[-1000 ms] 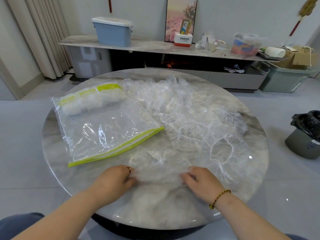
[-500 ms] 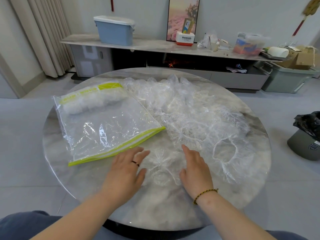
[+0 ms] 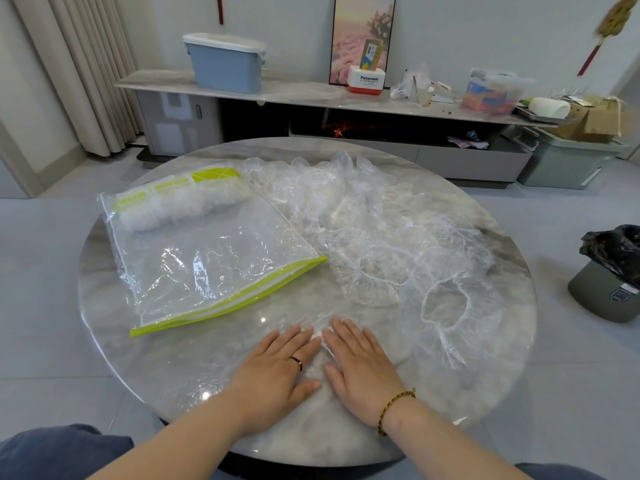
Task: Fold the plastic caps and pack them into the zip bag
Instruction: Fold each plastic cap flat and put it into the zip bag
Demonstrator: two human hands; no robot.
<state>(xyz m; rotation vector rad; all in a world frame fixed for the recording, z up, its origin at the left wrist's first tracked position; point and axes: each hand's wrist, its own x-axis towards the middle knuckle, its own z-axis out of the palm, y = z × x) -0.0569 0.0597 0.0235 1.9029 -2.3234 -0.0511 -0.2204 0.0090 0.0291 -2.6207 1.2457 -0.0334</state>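
A clear plastic cap (image 3: 318,327) lies flattened at the near edge of the round marble table (image 3: 114,344). My left hand (image 3: 277,372) and my right hand (image 3: 360,365) press flat on it side by side, fingers straight. The clear zip bag (image 3: 207,268) with lime-green edges lies at the left, holding a row of folded white caps (image 3: 180,207) at its far end. A heap of several loose clear caps (image 3: 377,233) covers the table's right half.
A grey bin with a black bag (image 3: 613,278) stands on the floor at the right. Behind the table runs a low cabinet (image 3: 311,98) with a blue box (image 3: 225,64), a picture and clutter. Curtains hang at the far left.
My hands let go of the cap's near edge, moved forward, then drew together. Both now lie flat on it, almost touching.
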